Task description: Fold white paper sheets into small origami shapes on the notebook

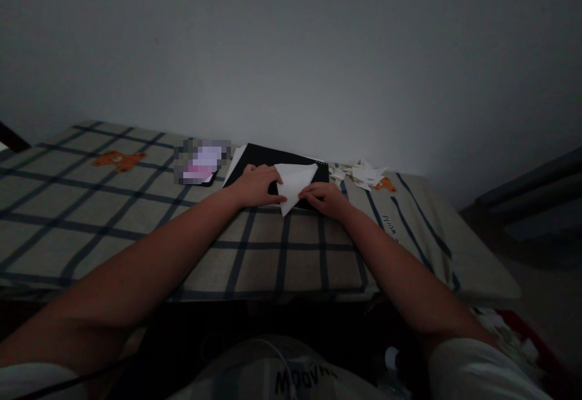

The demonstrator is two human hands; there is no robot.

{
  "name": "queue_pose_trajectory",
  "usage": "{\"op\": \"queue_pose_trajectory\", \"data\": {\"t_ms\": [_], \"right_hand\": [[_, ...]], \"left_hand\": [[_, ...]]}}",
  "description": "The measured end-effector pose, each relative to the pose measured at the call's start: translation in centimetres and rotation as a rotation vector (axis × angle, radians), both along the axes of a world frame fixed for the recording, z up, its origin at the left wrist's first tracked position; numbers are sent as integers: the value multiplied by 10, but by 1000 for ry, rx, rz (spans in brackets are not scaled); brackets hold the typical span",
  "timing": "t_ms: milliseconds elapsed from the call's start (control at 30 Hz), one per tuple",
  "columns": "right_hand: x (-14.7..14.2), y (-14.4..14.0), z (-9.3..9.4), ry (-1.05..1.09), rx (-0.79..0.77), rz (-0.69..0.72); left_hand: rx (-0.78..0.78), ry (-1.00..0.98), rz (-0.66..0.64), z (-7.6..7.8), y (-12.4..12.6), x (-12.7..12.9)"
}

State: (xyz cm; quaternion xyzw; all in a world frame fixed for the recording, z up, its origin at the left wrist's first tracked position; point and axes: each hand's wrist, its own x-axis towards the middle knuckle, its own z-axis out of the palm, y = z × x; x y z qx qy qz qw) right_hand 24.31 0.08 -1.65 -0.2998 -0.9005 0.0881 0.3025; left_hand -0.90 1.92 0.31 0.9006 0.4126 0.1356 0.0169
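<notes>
A folded white paper, roughly a triangle with its point toward me, lies over a black notebook on the table. My left hand holds the paper's left edge, fingertips at the upper part and thumb lower down. At the lower right edge, my right hand has its thumb and fingers closed on the paper. The fingers of this hand are bunched together. White sheets stick out from under the notebook's left side.
A checked tablecloth covers the table against a grey wall. A phone, partly blurred, lies left of the notebook. Torn paper scraps are heaped on its right. More scraps sit low at the right, beside a red edge.
</notes>
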Motion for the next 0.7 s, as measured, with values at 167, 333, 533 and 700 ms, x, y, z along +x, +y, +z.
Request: {"op": "queue_pose_trajectory", "data": {"t_ms": [167, 333, 533, 700], "right_hand": [[3, 4, -1, -15, -14, -40], [8, 8, -2, -41, -11, -105], [10, 10, -3, -86, 74, -232], [19, 18, -7, -62, 48, -342]], "left_hand": [[-5, -2, 5, 0, 0, 0], [-1, -9, -7, 0, -1, 0], [-5, -15, -1, 1, -1, 0], [-18, -8, 10, 1, -2, 1]]}}
